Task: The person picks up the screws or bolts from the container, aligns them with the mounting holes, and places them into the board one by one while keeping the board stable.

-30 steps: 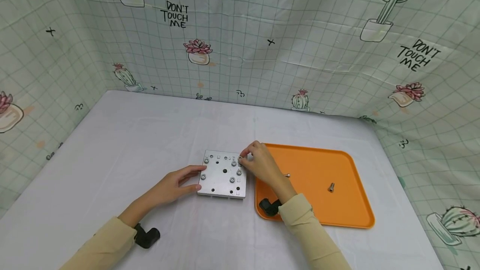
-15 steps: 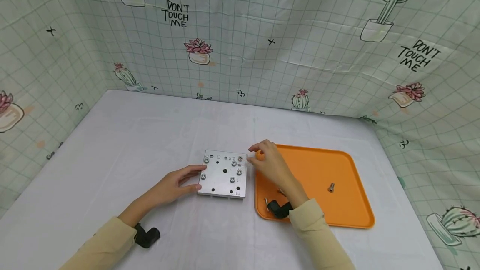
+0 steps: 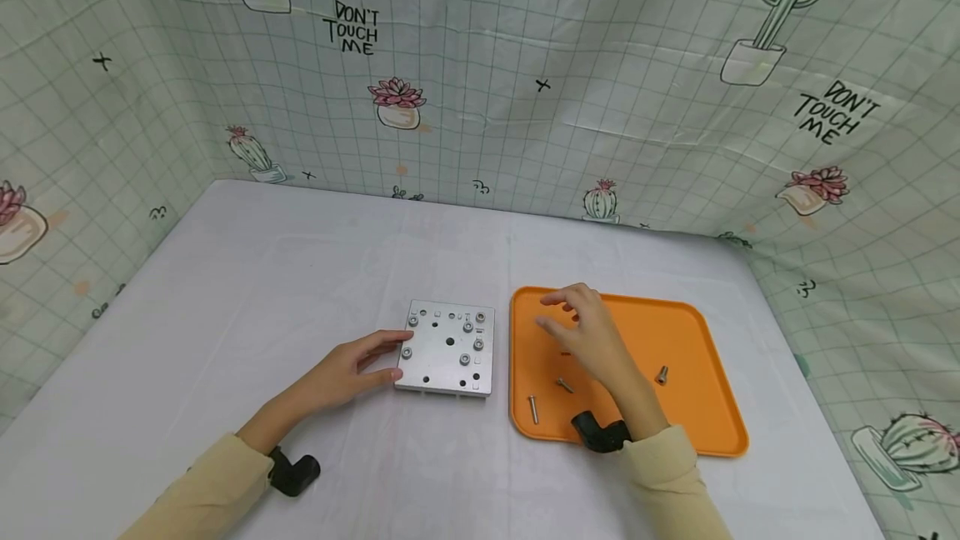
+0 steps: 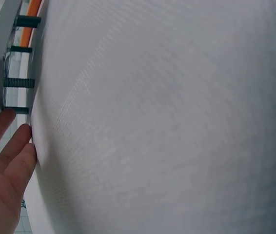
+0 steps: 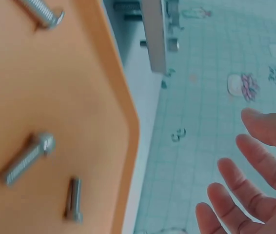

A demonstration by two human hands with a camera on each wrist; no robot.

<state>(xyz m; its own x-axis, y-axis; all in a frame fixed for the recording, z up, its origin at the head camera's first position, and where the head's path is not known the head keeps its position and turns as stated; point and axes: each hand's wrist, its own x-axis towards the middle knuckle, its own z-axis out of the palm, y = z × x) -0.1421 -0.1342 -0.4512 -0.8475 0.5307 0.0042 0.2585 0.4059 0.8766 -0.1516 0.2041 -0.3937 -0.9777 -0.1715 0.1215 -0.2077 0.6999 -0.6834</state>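
Observation:
A square silver metal plate (image 3: 442,369) with holes stands on the white table, raised on threaded screw shanks (image 4: 20,82) that stick out beneath it. Several socket-head screws (image 3: 465,359) sit in its holes. My left hand (image 3: 348,367) rests at the plate's left edge, index fingertip on the upper surface corner and thumb touching lower down, fingers fairly straight. Above the orange tray (image 3: 697,423) hovers my right hand (image 3: 592,336), fingers spread and loosely bent, nothing between them. Loose screws lie in the tray: one near its front left (image 3: 533,409), another screw (image 3: 564,385) beside it, a third screw (image 3: 662,375) farther right.
The tray's raised rim (image 5: 130,131) stands a short way right of the plate. A patterned cloth (image 3: 480,107) with cactus drawings hangs behind and at both sides of the white-covered table (image 3: 315,257). Dark wrist mounts (image 3: 295,473) sit under both forearms.
My right hand has let go of a screw at the plate's upper right corner and moved right over the tray, fingers opening. The screw stays in the plate. My left hand has not moved.

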